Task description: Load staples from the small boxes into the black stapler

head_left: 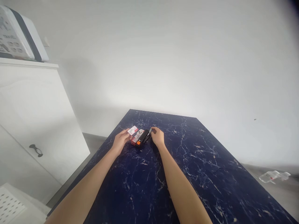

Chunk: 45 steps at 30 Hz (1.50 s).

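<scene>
My left hand point(121, 140) is closed on a small red-and-white box point(133, 130), gripping it at its left side. Close beside it on the table lies a larger red-and-white printed box point(138, 137). A black object with an orange end point(143, 138), which looks like a stapler, rests against that box's right side. My right hand point(158, 137) has its fingers curled around a slim grey-and-black pen-like item point(150, 131). Another thin black item point(146, 139) lies between the black object and my right hand; its kind is too small to tell.
The dark blue marble-patterned table point(196, 161) reaches toward a white wall point(177, 62). At left stands a white cabinet point(35, 115) with a printed white case point(21, 34) on top. A clear plastic bottle point(268, 176) lies on the floor at right.
</scene>
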Available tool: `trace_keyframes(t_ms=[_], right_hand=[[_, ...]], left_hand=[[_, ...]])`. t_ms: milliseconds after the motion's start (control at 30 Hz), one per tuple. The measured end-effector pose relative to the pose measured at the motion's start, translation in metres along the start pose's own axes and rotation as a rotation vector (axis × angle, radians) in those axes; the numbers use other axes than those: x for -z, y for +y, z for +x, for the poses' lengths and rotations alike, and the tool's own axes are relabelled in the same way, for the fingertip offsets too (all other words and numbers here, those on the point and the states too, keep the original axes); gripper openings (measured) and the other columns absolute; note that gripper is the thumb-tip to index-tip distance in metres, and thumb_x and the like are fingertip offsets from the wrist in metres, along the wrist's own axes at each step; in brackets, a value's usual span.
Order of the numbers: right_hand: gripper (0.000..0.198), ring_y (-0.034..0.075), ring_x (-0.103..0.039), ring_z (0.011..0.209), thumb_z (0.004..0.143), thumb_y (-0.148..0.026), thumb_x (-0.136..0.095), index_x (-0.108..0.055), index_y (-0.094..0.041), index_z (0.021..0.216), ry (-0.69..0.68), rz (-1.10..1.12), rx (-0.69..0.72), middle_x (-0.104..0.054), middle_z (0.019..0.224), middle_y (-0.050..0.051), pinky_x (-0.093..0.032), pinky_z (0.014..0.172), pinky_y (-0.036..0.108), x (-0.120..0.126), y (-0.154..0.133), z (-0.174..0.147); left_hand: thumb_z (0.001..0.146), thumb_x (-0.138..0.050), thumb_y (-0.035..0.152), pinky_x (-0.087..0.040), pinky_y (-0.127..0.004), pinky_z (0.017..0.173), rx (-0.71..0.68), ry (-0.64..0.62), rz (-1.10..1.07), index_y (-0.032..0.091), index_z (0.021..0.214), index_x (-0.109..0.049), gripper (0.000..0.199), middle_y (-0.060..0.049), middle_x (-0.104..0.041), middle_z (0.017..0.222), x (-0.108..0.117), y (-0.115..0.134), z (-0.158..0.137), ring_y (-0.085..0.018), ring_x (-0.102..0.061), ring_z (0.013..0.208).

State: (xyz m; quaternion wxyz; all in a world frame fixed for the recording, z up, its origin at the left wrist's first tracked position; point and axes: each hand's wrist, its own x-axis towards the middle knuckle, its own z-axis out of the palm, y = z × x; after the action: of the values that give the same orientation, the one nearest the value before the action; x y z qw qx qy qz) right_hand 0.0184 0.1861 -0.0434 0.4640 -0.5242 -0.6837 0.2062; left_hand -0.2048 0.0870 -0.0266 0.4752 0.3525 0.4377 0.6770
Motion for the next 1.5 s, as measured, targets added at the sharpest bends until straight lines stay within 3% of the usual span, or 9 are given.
trace_keyframes(t_ms=[300,533,667,767,967,1067,1233,1500], right_hand=[[0.02,0.02,-0.07,0.086,0.083,-0.03,-0.057,-0.071,-0.023,0.093,0.037,0.101,0.0,-0.076,0.091,0.003,-0.052,0.084,0.033,0.002,-0.007,-0.003],[0.033,0.02,-0.071,0.081,0.081,-0.036,-0.054,-0.067,-0.019,0.106,0.191,0.399,-0.151,-0.074,0.093,0.006,-0.055,0.082,0.035,0.003,0.01,0.0],[0.027,0.021,-0.072,0.077,0.074,-0.037,-0.061,-0.068,-0.018,0.092,0.149,0.688,-0.245,-0.073,0.08,0.003,-0.058,0.081,0.037,0.004,0.013,-0.004],[0.025,0.023,-0.073,0.081,0.067,-0.036,-0.07,-0.067,-0.018,0.084,0.135,0.786,-0.265,-0.073,0.079,0.004,-0.059,0.082,0.038,0.009,0.008,-0.015],[0.045,0.023,-0.073,0.094,0.061,-0.032,-0.087,-0.072,-0.015,0.1,-0.016,0.936,-0.312,-0.077,0.096,0.008,-0.059,0.09,0.036,0.03,-0.003,-0.055],[0.043,0.021,-0.074,0.089,0.069,-0.04,-0.085,-0.072,-0.015,0.101,-0.073,0.907,-0.325,-0.076,0.096,0.009,-0.061,0.085,0.034,0.039,-0.009,-0.073],[0.041,0.016,-0.068,0.063,0.08,-0.056,-0.072,-0.07,-0.017,0.095,-0.034,0.774,-0.299,-0.072,0.076,0.004,-0.057,0.06,0.028,0.047,-0.018,-0.084],[0.039,0.017,-0.065,0.066,0.083,-0.057,-0.067,-0.069,-0.021,0.099,0.044,0.675,-0.19,-0.072,0.076,0.003,-0.054,0.064,0.029,0.05,-0.023,-0.083]], left_hand=[[0.074,-0.079,0.024,-0.057,-0.031,0.08,-0.002,0.004,0.037,0.011,0.114,-0.071,0.043,-0.01,-0.075,0.104,0.001,-0.003,0.003,-0.014,-0.068,0.075],[0.073,-0.078,0.031,-0.055,-0.029,0.07,-0.054,0.011,0.117,0.013,0.114,-0.071,0.045,-0.01,-0.075,0.1,0.005,-0.008,0.006,-0.014,-0.066,0.071],[0.071,-0.078,0.038,-0.053,-0.029,0.067,-0.076,0.033,0.186,0.014,0.112,-0.072,0.048,-0.009,-0.075,0.098,0.005,-0.007,0.004,-0.015,-0.066,0.07],[0.068,-0.078,0.042,-0.052,-0.03,0.067,-0.08,0.052,0.223,0.014,0.111,-0.072,0.052,-0.008,-0.075,0.091,0.003,-0.005,0.003,-0.016,-0.066,0.069],[0.07,-0.075,0.037,-0.053,-0.03,0.067,-0.114,0.046,0.18,0.013,0.111,-0.071,0.047,-0.009,-0.076,0.092,-0.012,0.002,-0.009,-0.017,-0.067,0.069],[0.072,-0.072,0.036,-0.052,-0.03,0.065,-0.12,-0.033,0.237,0.014,0.109,-0.073,0.043,-0.009,-0.076,0.091,-0.022,0.006,-0.02,-0.019,-0.067,0.07],[0.077,-0.068,0.037,-0.049,-0.029,0.061,-0.184,-0.206,0.393,0.016,0.104,-0.075,0.034,-0.006,-0.075,0.081,-0.032,0.01,-0.033,-0.019,-0.065,0.065],[0.08,-0.062,0.027,-0.048,-0.029,0.058,-0.242,-0.271,0.554,0.018,0.102,-0.076,0.027,-0.007,-0.075,0.081,-0.038,0.0,-0.041,-0.019,-0.063,0.061]])
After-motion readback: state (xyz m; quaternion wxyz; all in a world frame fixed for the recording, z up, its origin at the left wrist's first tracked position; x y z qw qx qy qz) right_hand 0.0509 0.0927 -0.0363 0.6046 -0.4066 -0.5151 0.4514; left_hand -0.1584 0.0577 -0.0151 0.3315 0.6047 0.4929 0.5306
